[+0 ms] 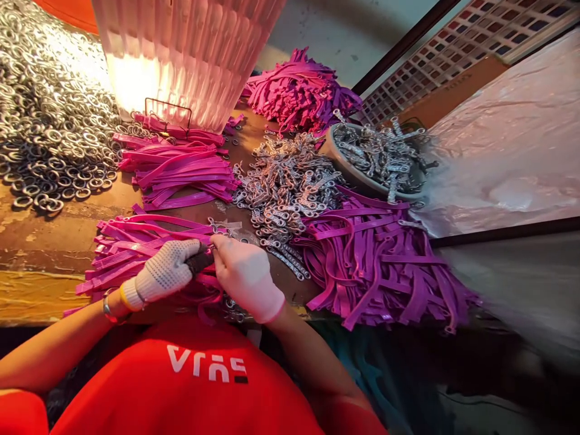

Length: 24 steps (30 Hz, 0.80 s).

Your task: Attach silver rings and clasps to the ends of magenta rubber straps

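Note:
My left hand [165,272], in a dotted white glove with dark-covered fingertips, is closed near the table's front edge. Against its fingertips press the pinched fingers of my right hand [247,275], which wears a thin white glove. Whatever small thing lies between them is hidden. Under and beside my left hand spreads a bunch of pink-purple straps [122,244]. Just beyond the fingertips are a few small metal links [216,226]. A heap of silver metal chain pieces [290,175] lies ahead of my right hand, and a large pile of purple straps [371,260] to its right.
Many metal rings [54,133] are heaped at the left. Behind the second bunch of pink straps [181,169] stands a lit, ribbed translucent panel [181,54]. A grey bowl [348,166] holds more metal pieces. Another strap pile [303,90] lies farther back; plastic sheeting [507,151] hangs right.

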### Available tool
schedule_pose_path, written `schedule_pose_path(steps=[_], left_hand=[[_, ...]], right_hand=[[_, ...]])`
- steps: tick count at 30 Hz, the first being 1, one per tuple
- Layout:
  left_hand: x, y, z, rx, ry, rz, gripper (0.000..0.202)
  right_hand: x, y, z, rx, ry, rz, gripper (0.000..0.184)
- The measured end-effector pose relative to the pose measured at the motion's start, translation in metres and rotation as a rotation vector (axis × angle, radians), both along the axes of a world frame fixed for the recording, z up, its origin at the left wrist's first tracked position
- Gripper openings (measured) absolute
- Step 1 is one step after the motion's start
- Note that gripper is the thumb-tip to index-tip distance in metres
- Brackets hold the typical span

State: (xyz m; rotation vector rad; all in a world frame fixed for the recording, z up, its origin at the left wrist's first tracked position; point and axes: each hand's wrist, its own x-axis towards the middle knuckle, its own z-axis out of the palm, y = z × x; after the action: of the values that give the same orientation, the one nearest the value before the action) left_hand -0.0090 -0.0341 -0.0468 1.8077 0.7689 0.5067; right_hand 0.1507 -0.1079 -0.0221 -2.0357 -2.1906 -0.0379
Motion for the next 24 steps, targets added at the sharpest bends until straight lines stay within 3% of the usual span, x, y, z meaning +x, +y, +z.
schedule_pose_path(steps=[2, 5, 7, 10, 13, 17, 21, 24], left_hand=[[0.001, 0.001, -0.005, 0.042, 0.008, -0.016, 0.012], [-0.001, 0.005, -0.008, -0.097, -0.042, -0.076, 0.012], [-0.004, 0.006, -0.007, -0.202, -0.086, -0.065, 0.017], [-0.007, 0.002, -0.006, -0.19, -0.072, -0.026, 0.021], [-0.008, -0.005, -0.009, -0.106, -0.036, -0.001, 0.022], [-0.006, -0.01, -0.012, -0.073, 0.017, -0.027, 0.023], [-0.004, -0.008, -0.005, -0.112, 0.067, -0.067, 0.022], [-0.019, 0.002, 0.009, -0.213, 0.026, 0.009, 0.013]], right_hand=[[0.002, 0.0, -0.002, -0.001, 0.089, -0.001, 0.024], [0.005, -0.002, 0.001, -0.024, 0.168, 0.016, 0.025], [0.007, -0.003, 0.007, -0.096, 0.188, 0.074, 0.036], [0.01, -0.003, 0.015, -0.238, 0.129, 0.075, 0.052], [0.009, -0.002, 0.014, -0.325, 0.014, 0.023, 0.037], [0.002, -0.003, 0.01, -0.411, -0.131, 0.097, 0.028], [0.002, -0.003, 0.013, -0.43, -0.203, 0.169, 0.03], [0.011, -0.003, 0.02, -0.402, -0.175, 0.187, 0.038]])
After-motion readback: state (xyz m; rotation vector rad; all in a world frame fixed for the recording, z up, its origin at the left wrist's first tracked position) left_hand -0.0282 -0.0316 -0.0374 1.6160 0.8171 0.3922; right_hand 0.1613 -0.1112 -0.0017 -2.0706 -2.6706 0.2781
